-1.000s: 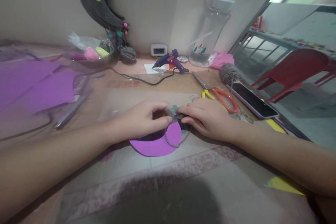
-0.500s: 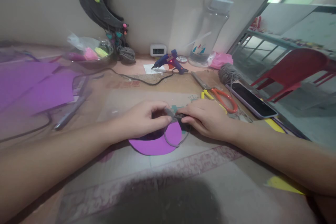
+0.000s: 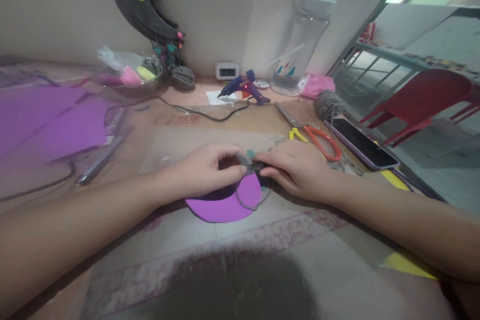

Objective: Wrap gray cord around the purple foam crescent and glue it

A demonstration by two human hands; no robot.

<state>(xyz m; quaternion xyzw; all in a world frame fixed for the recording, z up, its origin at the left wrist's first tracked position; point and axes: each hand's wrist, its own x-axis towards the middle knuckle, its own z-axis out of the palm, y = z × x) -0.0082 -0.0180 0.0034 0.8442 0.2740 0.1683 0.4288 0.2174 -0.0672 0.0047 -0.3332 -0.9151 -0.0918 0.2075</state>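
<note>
A purple crescent-shaped cutout (image 3: 225, 210), paper or foam, is held just over the table between my hands. Grey yarn is wound around its far end, and a loose loop of grey yarn (image 3: 240, 201) hangs across its purple face. My left hand (image 3: 210, 170) is closed on the crescent, thumb in front and fingers behind. With thumb and fingers pinched together, my right hand (image 3: 294, 167) grips the grey yarn at the wrapped end. The fingers partly hide that end.
Orange-handled scissors (image 3: 320, 142), a phone (image 3: 363, 143) and a yarn ball (image 3: 330, 104) lie right. Behind are a blue glue gun (image 3: 245, 86) with its cord, a small clock (image 3: 227, 71) and a bottle (image 3: 300, 52). Purple sheets (image 3: 56, 120) and a cutter-like tool (image 3: 99, 162) are left.
The whole view has shifted very slightly. Both hands keep the same hold on the crescent and yarn, with hardly any movement.
</note>
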